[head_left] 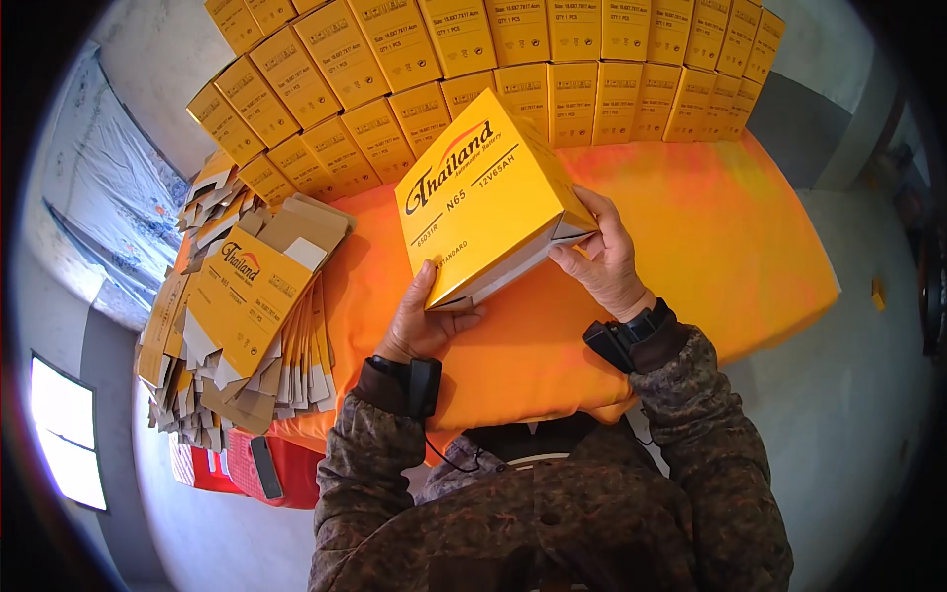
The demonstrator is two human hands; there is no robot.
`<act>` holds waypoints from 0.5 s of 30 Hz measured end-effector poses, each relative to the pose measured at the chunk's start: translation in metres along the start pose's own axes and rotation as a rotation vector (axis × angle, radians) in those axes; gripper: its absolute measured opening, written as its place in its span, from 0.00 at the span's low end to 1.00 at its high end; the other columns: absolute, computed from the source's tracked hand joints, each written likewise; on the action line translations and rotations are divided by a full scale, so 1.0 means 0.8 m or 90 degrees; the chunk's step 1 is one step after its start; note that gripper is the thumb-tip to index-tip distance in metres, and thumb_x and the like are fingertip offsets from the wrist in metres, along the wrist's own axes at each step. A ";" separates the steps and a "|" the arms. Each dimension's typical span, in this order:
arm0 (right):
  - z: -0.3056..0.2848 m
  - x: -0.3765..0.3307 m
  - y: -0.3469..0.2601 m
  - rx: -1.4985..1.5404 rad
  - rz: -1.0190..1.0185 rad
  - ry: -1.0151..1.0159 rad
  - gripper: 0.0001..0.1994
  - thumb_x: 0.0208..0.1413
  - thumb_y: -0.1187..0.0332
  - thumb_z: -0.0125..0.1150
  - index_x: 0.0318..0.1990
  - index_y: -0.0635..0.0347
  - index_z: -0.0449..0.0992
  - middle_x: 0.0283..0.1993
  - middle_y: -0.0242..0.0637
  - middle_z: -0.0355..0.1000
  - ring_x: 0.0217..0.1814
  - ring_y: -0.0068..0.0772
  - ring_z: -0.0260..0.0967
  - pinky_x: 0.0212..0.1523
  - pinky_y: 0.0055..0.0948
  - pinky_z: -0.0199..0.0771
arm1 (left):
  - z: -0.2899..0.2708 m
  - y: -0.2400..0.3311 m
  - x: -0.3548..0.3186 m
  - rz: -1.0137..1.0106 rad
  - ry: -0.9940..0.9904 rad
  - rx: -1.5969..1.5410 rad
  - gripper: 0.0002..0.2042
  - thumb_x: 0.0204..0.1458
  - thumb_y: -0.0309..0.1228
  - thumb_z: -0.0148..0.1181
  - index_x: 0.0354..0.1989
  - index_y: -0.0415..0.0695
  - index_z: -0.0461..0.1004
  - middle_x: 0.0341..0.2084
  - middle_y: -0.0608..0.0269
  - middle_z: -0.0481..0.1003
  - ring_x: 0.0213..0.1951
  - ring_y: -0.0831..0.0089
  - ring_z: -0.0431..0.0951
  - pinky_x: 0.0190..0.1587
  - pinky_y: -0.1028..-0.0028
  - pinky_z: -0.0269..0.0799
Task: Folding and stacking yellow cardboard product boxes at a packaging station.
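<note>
A yellow cardboard battery box [493,207] with dark and red print is held tilted above the orange-covered table [691,247]. My left hand [424,316] grips its lower left corner, thumb on the printed face and fingers underneath. At the lower right edge, my right hand [604,252] has its fingers behind the side and its thumb on the grey end, where a flap corner shows. Both hands are closed on the box. Its far side and what is inside are hidden.
Stacked yellow boxes [395,44] form a wall along the table's far side. Flattened cartons [252,296] lie in a loose pile at the left. A phone [265,467] rests on something red below that pile. A small yellow piece [877,294] lies on the floor at right.
</note>
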State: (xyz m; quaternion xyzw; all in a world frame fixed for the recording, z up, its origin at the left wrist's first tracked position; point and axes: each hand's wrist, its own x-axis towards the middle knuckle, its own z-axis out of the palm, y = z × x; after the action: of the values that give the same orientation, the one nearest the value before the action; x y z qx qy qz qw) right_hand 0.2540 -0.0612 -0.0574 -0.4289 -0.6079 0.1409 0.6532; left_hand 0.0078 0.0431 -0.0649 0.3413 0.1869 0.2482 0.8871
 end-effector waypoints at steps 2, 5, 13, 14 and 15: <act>-0.003 -0.001 0.000 0.046 0.041 -0.006 0.37 0.50 0.65 0.67 0.64 0.61 0.52 0.60 0.39 0.57 0.59 0.30 0.61 0.56 0.28 0.68 | -0.002 -0.001 0.001 0.008 -0.008 0.006 0.28 0.55 0.49 0.53 0.57 0.42 0.61 0.45 0.53 0.73 0.41 0.61 0.78 0.44 0.59 0.78; -0.004 0.003 -0.008 0.140 0.122 -0.020 0.40 0.48 0.62 0.69 0.65 0.60 0.50 0.62 0.40 0.56 0.62 0.31 0.58 0.60 0.30 0.64 | 0.002 -0.001 -0.001 0.052 -0.004 0.017 0.29 0.54 0.47 0.56 0.58 0.41 0.61 0.48 0.54 0.72 0.46 0.62 0.76 0.49 0.59 0.74; -0.016 0.010 -0.031 0.324 0.221 -0.079 0.50 0.44 0.50 0.70 0.68 0.60 0.44 0.67 0.39 0.51 0.71 0.34 0.43 0.67 0.34 0.49 | 0.010 0.006 -0.006 0.260 -0.036 0.228 0.37 0.44 0.38 0.68 0.61 0.39 0.57 0.55 0.58 0.67 0.57 0.64 0.66 0.60 0.66 0.58; -0.020 0.008 -0.029 0.319 0.220 -0.075 0.50 0.44 0.49 0.69 0.68 0.59 0.44 0.67 0.39 0.50 0.71 0.34 0.44 0.67 0.34 0.50 | 0.013 0.004 -0.008 0.252 -0.036 0.246 0.38 0.42 0.37 0.69 0.61 0.39 0.57 0.55 0.59 0.67 0.57 0.64 0.66 0.60 0.68 0.58; -0.021 0.008 -0.026 0.316 0.217 -0.073 0.49 0.45 0.48 0.68 0.68 0.59 0.44 0.67 0.38 0.50 0.71 0.34 0.44 0.66 0.34 0.51 | 0.016 0.006 -0.011 0.247 -0.033 0.267 0.39 0.41 0.36 0.70 0.61 0.38 0.56 0.55 0.59 0.67 0.56 0.65 0.66 0.60 0.69 0.58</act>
State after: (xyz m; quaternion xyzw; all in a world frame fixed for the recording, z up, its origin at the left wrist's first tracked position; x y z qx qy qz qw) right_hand 0.2639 -0.0756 -0.0362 -0.3431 -0.5101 0.4170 0.6695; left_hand 0.0055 0.0346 -0.0515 0.5532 0.1426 0.3606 0.7374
